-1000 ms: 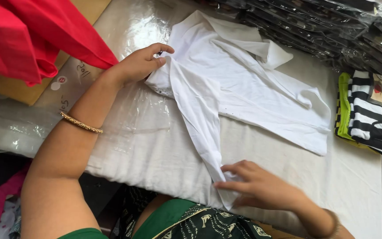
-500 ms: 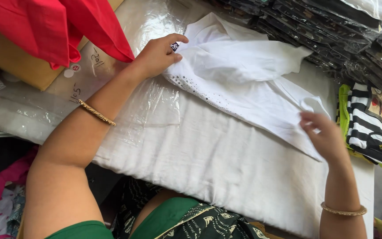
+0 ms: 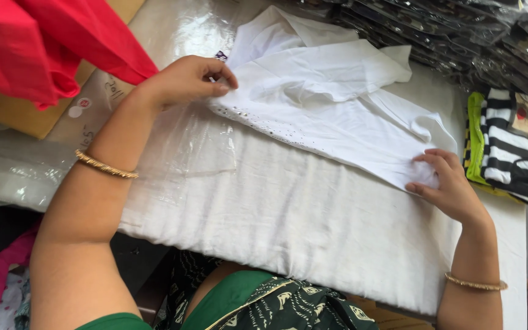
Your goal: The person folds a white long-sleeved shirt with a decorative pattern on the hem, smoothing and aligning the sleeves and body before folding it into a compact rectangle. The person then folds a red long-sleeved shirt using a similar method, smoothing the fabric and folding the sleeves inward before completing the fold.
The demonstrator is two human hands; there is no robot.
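Note:
A white garment (image 3: 331, 104) lies folded on the white cloth-covered table (image 3: 264, 214), its perforated hem running diagonally. My left hand (image 3: 187, 79) pinches the garment's upper left corner between thumb and fingers. My right hand (image 3: 444, 183) rests flat with fingers pressing on the garment's lower right end. Both wrists carry thin gold bangles.
Red fabric (image 3: 44, 43) hangs at the upper left over a cardboard box (image 3: 38, 116). Clear plastic sheeting (image 3: 25, 165) covers the table's left side. Dark packaged stacks (image 3: 459, 30) line the far edge. A black-and-white striped garment with green trim (image 3: 508, 146) lies at right.
The long sleeve has been folded up over the body of the garment. My right hand moved from the near edge to the far right end and now presses it down.

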